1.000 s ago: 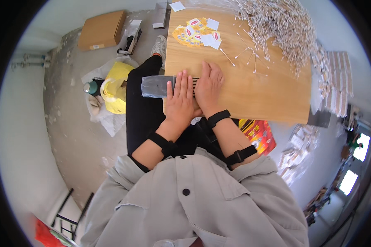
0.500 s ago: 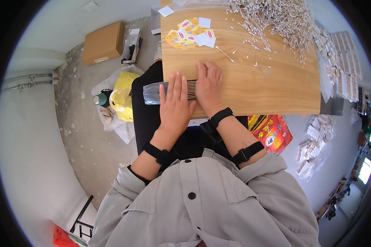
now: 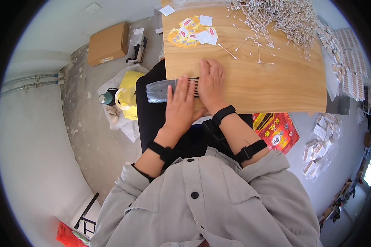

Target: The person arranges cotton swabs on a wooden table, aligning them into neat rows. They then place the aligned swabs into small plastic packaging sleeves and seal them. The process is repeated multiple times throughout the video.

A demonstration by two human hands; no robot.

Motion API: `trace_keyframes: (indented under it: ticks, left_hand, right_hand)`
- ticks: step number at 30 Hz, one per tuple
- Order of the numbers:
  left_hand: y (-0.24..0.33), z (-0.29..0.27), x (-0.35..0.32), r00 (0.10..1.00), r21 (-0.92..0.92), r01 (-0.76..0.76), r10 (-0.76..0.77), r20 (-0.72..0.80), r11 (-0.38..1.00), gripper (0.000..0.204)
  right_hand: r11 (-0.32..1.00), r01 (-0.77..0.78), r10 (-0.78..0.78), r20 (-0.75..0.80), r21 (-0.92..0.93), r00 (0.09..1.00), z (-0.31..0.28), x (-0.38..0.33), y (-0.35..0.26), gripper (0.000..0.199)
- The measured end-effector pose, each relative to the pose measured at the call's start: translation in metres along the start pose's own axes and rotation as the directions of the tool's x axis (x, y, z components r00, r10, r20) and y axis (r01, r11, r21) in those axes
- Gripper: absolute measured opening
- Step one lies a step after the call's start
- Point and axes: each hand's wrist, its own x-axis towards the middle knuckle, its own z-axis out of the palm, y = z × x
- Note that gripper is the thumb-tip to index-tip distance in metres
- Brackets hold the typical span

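Observation:
A clear plastic bag (image 3: 157, 91) lies at the table's near left corner and sticks out past its left edge. A row of thin parallel sticks (image 3: 196, 87), which look like swab stems, shows between my hands. My left hand (image 3: 180, 105) rests palm down over the bag and the left part of the row, fingers stretched out. Over the row's right end lies my right hand (image 3: 211, 84), palm down with fingers extended and a little bent. What lies beneath both palms is hidden.
A big heap of cotton swabs (image 3: 290, 24) covers the table's far right, with several loose swabs (image 3: 258, 51) before it. Yellow and white paper cards (image 3: 192, 35) lie at the far left. Packed swabs (image 3: 350, 61) are stacked to the right. A cardboard box (image 3: 108, 43) stands on the floor.
My left hand has shifted slightly right and toward me on the row, its fingers now more apart. The right hand stays at the row's right end. The whole view has shifted a little.

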Motion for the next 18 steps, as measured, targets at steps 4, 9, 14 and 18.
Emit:
trace_keyframes:
  ticks: [4,9,14,18]
  left_hand:
    - [-0.012,-0.029,0.008,0.963,-0.086,0.251,-0.258,-0.085,0.964,0.033]
    - [-0.02,-0.021,0.02,0.959,0.12,0.268,-0.277,0.06,0.956,0.028]
    - [-0.017,-0.024,0.027,0.952,0.3,0.233,-0.279,0.122,0.925,0.033]
    - [-0.009,-0.03,0.044,0.873,0.316,0.306,-0.397,0.282,0.898,0.023]
  right_hand:
    - [0.999,-0.001,0.004,0.05,-0.053,0.999,-0.004,0.0,0.0,0.035]
    - [1.0,0.018,-0.018,0.037,-0.011,0.999,-0.004,0.001,-0.001,0.036]
    - [1.0,0.027,-0.027,0.019,-0.009,0.999,-0.003,0.0,-0.003,0.039]
    - [0.999,0.027,-0.027,0.007,-0.027,1.0,-0.002,0.0,-0.003,0.039]
